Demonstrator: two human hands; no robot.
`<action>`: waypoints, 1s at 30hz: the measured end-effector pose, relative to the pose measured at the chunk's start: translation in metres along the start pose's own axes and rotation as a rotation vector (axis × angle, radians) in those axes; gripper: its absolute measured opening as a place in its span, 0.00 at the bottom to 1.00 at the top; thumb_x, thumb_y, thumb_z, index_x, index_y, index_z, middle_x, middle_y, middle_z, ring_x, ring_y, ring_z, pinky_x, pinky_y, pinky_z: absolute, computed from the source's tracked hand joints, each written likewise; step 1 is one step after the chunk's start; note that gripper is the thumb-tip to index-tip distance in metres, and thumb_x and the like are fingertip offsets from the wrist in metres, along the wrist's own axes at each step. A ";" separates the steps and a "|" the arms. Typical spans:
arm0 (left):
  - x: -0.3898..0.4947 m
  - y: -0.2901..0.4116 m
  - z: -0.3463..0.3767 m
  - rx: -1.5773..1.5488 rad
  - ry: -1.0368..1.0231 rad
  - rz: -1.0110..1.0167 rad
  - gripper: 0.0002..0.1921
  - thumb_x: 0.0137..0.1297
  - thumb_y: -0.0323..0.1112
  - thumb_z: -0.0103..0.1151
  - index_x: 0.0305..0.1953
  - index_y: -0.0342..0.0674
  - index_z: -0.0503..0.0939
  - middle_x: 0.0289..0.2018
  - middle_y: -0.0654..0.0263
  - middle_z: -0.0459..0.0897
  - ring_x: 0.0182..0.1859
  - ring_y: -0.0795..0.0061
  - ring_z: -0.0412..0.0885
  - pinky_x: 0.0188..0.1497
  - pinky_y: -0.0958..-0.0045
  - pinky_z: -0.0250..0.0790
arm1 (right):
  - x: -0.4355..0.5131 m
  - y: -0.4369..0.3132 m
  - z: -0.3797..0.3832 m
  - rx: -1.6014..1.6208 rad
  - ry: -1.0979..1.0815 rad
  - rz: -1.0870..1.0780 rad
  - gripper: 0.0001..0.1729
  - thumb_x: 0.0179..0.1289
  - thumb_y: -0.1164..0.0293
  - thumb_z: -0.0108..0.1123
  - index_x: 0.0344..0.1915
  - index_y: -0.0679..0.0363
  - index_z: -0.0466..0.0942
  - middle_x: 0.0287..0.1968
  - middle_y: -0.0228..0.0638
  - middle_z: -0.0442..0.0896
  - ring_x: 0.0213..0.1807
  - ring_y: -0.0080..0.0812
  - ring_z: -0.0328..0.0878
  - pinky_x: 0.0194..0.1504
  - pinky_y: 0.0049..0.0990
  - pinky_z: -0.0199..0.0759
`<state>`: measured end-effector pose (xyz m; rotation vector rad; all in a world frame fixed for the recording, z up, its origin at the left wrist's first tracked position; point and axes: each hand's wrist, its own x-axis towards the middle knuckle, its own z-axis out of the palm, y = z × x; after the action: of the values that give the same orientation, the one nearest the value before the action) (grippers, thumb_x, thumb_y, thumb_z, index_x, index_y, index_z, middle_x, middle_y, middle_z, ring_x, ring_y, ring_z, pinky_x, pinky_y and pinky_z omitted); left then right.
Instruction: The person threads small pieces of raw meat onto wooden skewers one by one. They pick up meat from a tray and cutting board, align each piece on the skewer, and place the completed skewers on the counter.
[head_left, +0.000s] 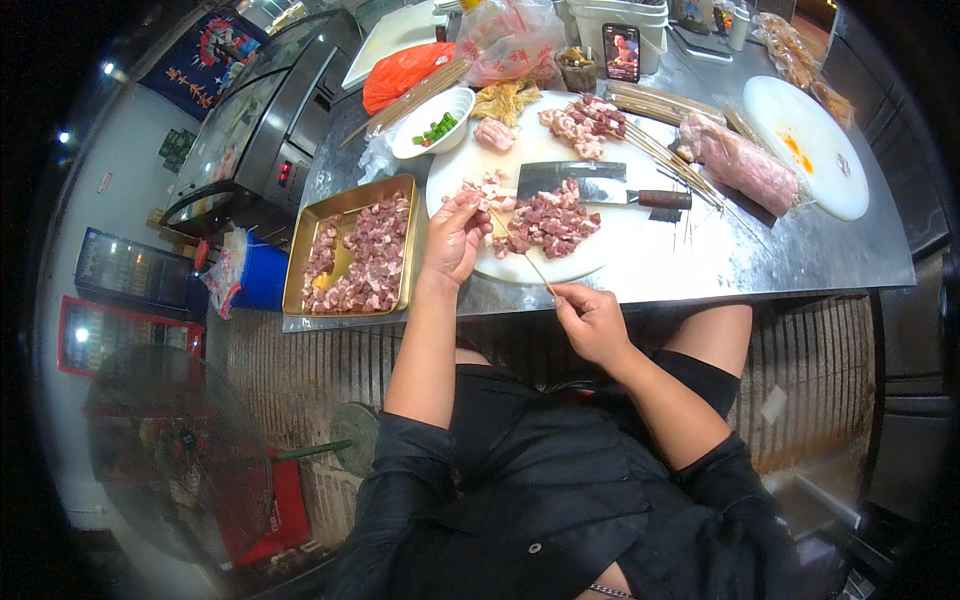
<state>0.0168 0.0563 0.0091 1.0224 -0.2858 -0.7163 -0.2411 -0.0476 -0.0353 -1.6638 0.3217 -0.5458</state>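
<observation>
My right hand (594, 322) grips the lower end of a thin bamboo skewer (538, 271) at the table's front edge. Pieces of red meat (510, 244) are on the skewer's upper part. At its tip, the fingers of my left hand (456, 232) are pinched around what looks like a small piece of meat, mostly hidden by the fingers. Beneath lies a round white cutting board (525, 270) with a heap of diced red meat (559, 221) and paler, fatty pieces (491, 187). A cleaver (574, 180) rests flat behind the heap, its wooden handle to the right.
Left of the board stands a gold-coloured metal tray (412, 247) of diced meat. Behind are a white bowl (450, 139) of cut green peppers, loaded skewers (592, 124) and a phone (621, 52). A wrapped meat roll (742, 165) and a second white board (817, 180) lie right.
</observation>
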 end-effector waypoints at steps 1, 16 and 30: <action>0.000 0.001 0.000 0.000 -0.005 -0.004 0.07 0.75 0.32 0.66 0.50 0.41 0.81 0.38 0.69 0.85 0.39 0.76 0.84 0.43 0.72 0.78 | 0.000 -0.001 -0.001 -0.013 -0.009 0.005 0.13 0.74 0.76 0.61 0.53 0.70 0.85 0.31 0.31 0.87 0.30 0.15 0.76 0.34 0.21 0.72; 0.005 0.027 -0.006 0.186 -0.115 -0.039 0.16 0.68 0.25 0.72 0.52 0.38 0.75 0.39 0.62 0.88 0.36 0.75 0.88 0.39 0.76 0.83 | 0.000 -0.021 -0.014 -0.148 -0.028 -0.038 0.15 0.66 0.73 0.63 0.49 0.67 0.88 0.30 0.51 0.88 0.27 0.39 0.87 0.33 0.32 0.78; -0.007 -0.013 0.030 -0.103 -0.032 -0.083 0.20 0.86 0.47 0.48 0.57 0.35 0.77 0.39 0.64 0.81 0.41 0.74 0.79 0.45 0.69 0.76 | 0.002 -0.021 -0.004 -0.129 0.021 -0.053 0.15 0.67 0.75 0.62 0.50 0.68 0.88 0.29 0.46 0.88 0.27 0.28 0.83 0.33 0.27 0.76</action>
<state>-0.0097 0.0370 0.0140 0.9299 -0.2331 -0.8154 -0.2439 -0.0484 -0.0138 -1.7958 0.3347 -0.5925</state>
